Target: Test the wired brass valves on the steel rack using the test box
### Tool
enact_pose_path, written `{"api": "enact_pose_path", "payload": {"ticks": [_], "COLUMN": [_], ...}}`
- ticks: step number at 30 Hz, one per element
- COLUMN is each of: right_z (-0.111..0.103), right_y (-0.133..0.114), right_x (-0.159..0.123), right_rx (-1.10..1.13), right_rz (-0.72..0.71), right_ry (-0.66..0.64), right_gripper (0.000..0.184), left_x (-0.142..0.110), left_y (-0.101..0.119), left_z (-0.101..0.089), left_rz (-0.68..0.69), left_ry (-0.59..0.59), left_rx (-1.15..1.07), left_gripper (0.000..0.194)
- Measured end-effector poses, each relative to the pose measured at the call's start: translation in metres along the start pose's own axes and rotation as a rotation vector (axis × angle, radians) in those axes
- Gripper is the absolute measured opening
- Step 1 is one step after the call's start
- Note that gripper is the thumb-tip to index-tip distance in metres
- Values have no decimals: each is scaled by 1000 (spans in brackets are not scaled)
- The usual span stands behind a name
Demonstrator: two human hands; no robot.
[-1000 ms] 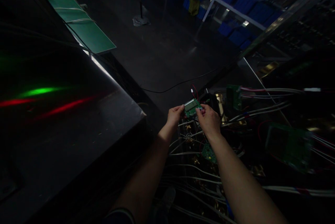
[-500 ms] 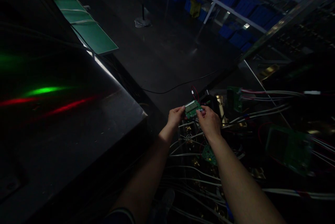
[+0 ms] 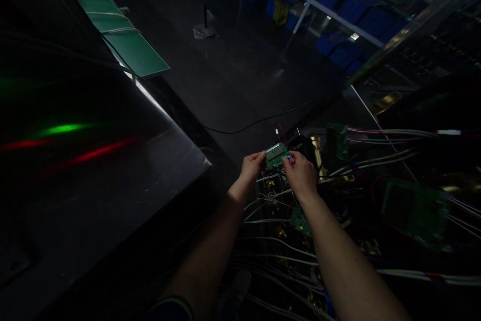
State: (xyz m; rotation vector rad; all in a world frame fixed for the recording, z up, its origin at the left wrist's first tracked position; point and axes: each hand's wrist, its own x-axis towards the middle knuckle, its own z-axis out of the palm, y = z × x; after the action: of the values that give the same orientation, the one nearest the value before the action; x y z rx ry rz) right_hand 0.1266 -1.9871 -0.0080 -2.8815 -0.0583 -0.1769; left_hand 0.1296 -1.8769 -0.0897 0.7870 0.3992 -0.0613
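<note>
A small green circuit board [image 3: 276,156] with a grey display is held up between my two hands. My left hand [image 3: 251,167] pinches its left edge, thumb on top. My right hand [image 3: 301,173] is closed at its right edge, where thin coloured wires enter; whether it grips the board or only the wires is hard to make out. A red and black lead with a white plug [image 3: 277,131] rises behind the board. Below, a second green circuit board [image 3: 299,221] lies among white cables, partly hidden by my right forearm.
More wired boards lie to the right, one near a brass fitting [image 3: 316,153] and a larger green board [image 3: 415,213]. A metal table [image 3: 161,161] with a sharp corner stands at left. Behind are a green panel [image 3: 145,58], a black floor cable [image 3: 244,129] and shelves with blue bins [image 3: 349,8].
</note>
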Motion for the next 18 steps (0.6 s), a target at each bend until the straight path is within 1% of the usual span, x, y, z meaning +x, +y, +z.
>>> {"api": "enact_pose_path", "payload": {"ticks": [7, 12, 18], "right_z": [3, 2, 3], "right_y": [3, 0, 1], "right_x": [1, 0, 0], "right_rx": [27, 0, -8], "right_rz": [-26, -6, -34], "right_ry": [38, -6, -2], "right_gripper": [35, 36, 38], "left_x": [1, 0, -2], "left_y": [-2, -1, 0], "left_z": [-1, -2, -2], "left_rz": [15, -13, -25], "left_ry": [5, 9, 11], "left_rx": [-1, -4, -25], "left_gripper": [36, 34, 29]}}
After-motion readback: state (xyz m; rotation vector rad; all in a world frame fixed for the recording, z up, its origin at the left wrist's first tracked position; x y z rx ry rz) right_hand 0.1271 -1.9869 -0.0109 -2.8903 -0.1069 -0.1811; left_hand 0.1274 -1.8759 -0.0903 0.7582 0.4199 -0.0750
